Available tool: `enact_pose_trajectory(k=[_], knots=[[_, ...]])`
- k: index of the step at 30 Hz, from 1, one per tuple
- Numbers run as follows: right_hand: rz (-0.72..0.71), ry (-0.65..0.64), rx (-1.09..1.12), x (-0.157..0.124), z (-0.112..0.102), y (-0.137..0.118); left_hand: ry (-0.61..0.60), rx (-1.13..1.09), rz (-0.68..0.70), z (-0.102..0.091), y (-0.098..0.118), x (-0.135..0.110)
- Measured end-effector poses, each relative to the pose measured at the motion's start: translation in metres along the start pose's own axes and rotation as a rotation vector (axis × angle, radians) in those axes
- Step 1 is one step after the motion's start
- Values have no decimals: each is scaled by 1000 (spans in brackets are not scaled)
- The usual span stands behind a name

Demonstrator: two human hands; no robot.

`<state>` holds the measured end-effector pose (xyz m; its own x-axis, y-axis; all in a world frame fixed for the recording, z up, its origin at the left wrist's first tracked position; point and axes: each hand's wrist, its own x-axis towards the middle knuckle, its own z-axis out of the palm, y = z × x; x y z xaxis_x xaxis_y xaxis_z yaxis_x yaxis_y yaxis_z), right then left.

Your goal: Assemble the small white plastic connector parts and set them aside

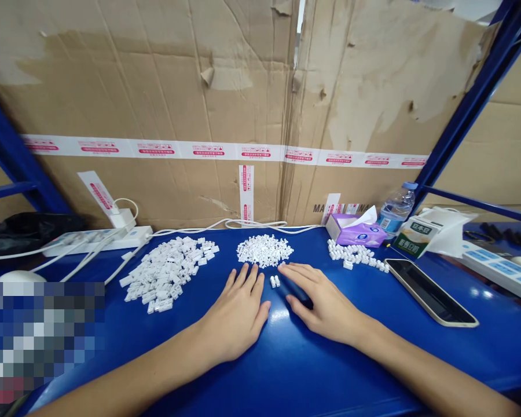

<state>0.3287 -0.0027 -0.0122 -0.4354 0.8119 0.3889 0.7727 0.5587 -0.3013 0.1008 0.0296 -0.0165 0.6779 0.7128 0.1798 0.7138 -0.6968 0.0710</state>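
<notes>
My left hand (238, 313) lies palm down on the blue tabletop (260, 376), fingers spread and holding nothing. Its fingertips reach close to a heap of tiny white plastic parts (264, 250). My right hand (323, 298) rests opposite, thumb and fingers apart, with nothing visible in its grasp; its index fingertip is by the heap's near right edge. Between the hands, two small white pieces (275, 281) stand side by side. Larger white plastic housings (167, 269) form a pile to the left. On the right is a smaller group of white pieces (356, 253).
A smartphone (432, 292) lies at right, near a purple tissue pack (356, 231), a water bottle (395, 211) and a green-and-white box (417, 234). Power strips (99, 238) and white cables run along the back, before a cardboard wall (178, 104). Blue frame posts flank the table.
</notes>
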Motion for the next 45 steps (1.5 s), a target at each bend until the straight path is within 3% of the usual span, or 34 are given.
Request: enact_pose_trajectory(k=[9, 15, 19, 26, 40, 45], knots=[[-44, -82, 21, 3, -10, -7, -22, 14, 11, -1, -1, 1], [-44, -28, 15, 9, -17, 11, 27, 11, 25, 4, -5, 1], [75, -1, -110, 5, -31, 38, 44, 5, 34, 6, -7, 1], [436, 8, -523, -7, -49, 70, -5, 6, 26, 0, -6, 2], [658, -10, -703, -11, -50, 76, -17, 0, 8, -1, -4, 2], [597, 6, -689, -8, -48, 72, -85, 11, -24, -7, 1, 3]])
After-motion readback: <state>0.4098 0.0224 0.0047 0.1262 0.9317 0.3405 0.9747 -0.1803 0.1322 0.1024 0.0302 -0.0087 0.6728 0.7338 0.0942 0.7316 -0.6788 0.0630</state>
